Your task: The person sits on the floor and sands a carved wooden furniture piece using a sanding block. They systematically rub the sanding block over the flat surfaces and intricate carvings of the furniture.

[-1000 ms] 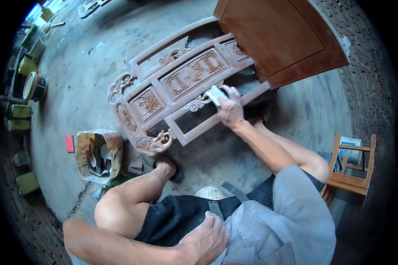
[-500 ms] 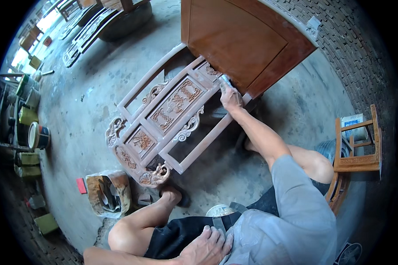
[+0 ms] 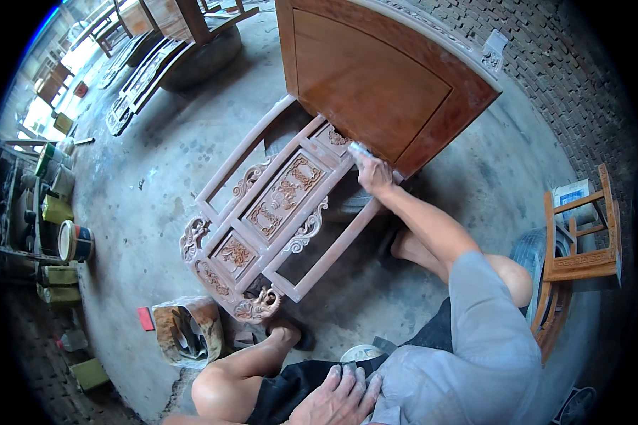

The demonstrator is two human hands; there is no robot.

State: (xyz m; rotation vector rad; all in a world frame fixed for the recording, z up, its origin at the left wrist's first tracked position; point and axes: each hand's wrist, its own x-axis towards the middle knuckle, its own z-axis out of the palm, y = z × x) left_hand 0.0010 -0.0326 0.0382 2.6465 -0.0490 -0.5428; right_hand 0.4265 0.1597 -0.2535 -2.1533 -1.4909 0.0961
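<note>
A carved wooden chair (image 3: 285, 191) lies tipped in front of me, its pale, dusty backrest toward me and its broad reddish-brown seat panel (image 3: 376, 78) rising at the far end. Stretched out to the backrest's far end, my right hand (image 3: 377, 176) is closed on a small pale pad (image 3: 359, 150). That pad touches the frame beside the seat panel, near a small carved inset; its exact kind I cannot make out. My left hand (image 3: 339, 398) rests on my lap with its fingers extended, holding nothing.
By my left foot stands a worn open container (image 3: 186, 329) with flat pieces inside, beside a red block (image 3: 145, 319). Tubs and cans (image 3: 76, 241) line the left. A small wooden stool (image 3: 581, 241) is at the right, more carved furniture (image 3: 149, 71) at the far left.
The whole view has shifted, so the chair sits slightly lower. My right hand keeps the pad at nearly the same spot on the frame. The left hand stays on my lap.
</note>
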